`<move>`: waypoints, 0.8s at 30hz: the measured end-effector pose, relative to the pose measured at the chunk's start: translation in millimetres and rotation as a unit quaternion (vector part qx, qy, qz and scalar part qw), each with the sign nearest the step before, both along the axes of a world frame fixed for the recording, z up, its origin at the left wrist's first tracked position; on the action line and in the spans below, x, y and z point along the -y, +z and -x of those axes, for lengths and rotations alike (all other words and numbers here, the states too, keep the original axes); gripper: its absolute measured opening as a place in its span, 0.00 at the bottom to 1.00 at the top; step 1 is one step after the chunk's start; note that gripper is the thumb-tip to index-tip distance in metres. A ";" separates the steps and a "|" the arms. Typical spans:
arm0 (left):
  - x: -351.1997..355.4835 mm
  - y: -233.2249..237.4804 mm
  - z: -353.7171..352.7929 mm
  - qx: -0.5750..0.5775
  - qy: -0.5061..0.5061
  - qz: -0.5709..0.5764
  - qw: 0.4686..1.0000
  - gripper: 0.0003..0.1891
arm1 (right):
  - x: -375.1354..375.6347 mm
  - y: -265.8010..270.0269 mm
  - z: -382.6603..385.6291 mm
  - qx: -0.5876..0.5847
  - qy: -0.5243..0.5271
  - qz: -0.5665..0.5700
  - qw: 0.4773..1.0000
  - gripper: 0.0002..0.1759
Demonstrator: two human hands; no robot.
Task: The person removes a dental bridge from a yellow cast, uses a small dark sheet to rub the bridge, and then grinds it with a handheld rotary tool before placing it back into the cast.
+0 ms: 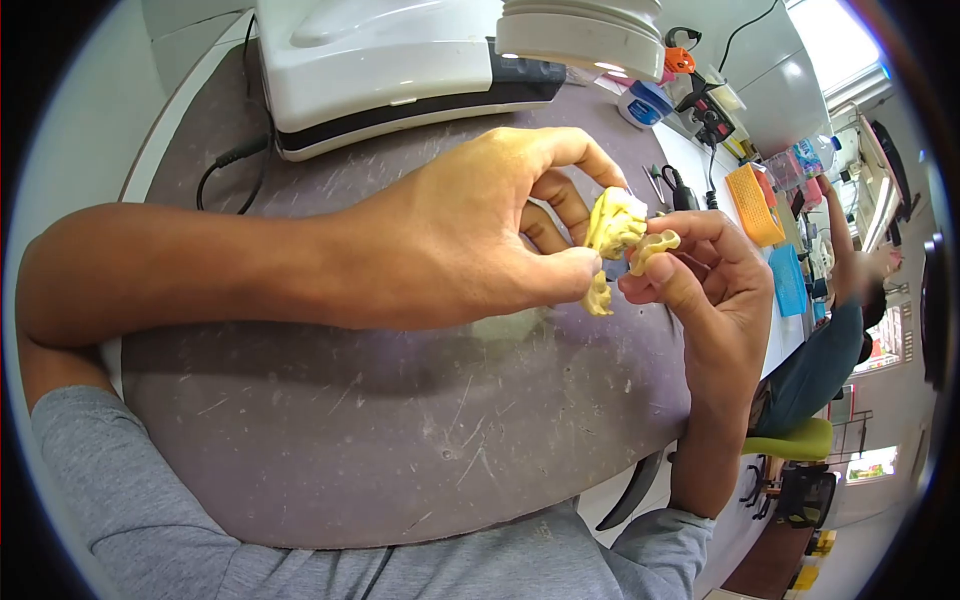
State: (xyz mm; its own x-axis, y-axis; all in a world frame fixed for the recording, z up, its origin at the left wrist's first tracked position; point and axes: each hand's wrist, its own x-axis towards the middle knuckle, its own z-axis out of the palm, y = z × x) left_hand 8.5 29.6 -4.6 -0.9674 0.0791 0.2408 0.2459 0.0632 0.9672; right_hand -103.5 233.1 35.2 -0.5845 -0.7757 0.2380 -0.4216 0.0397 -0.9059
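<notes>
My left hand (480, 225) reaches across from the left, its thumb and fingers closed around a yellow dental model (615, 222) with a bumpy, folded surface. A lower part of the yellow material (597, 296) hangs below my left thumb. Between the thumb and index finger of my right hand (728, 275) is a smaller curved yellow piece (656, 250) with a scalloped edge. This piece overlaps the right side of the model in this view. Both hands are over the scratched grey-brown tabletop (440, 440), under the round white lamp head (580, 38).
A white machine with a black band (380, 70) stands at the back left, a black cable (245, 152) beside it. Farther right are a blue-and-white jar (645, 104), a yellow basket (754, 205) and a blue basket (788, 280). Another person (820, 360) sits at the right.
</notes>
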 end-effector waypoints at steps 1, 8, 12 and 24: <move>-1.0 -2.2 2.6 -0.033 0.018 -0.009 0.999 0.24 | -0.8 0.2 1.2 0.000 0.000 -0.002 1.000 0.13; -2.5 -5.6 4.7 -0.058 0.036 -0.029 0.997 0.25 | -3.6 -3.1 2.5 0.035 0.017 -0.039 0.998 0.13; -1.0 -4.7 4.3 -0.056 0.046 -0.006 0.997 0.26 | -4.0 -4.4 2.6 0.048 0.033 -0.035 0.998 0.14; -0.7 -7.6 5.6 -0.053 0.041 -0.012 0.998 0.29 | -4.0 -5.5 1.9 0.041 0.031 -0.034 0.998 0.14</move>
State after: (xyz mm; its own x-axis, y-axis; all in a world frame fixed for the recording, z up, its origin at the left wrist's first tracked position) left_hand 2.9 30.3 -12.2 -0.9395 -0.0054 0.3426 0.3416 0.0647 0.9376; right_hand -105.4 237.1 29.7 -0.5500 -0.8239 0.1369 -0.3503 0.0788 -0.9333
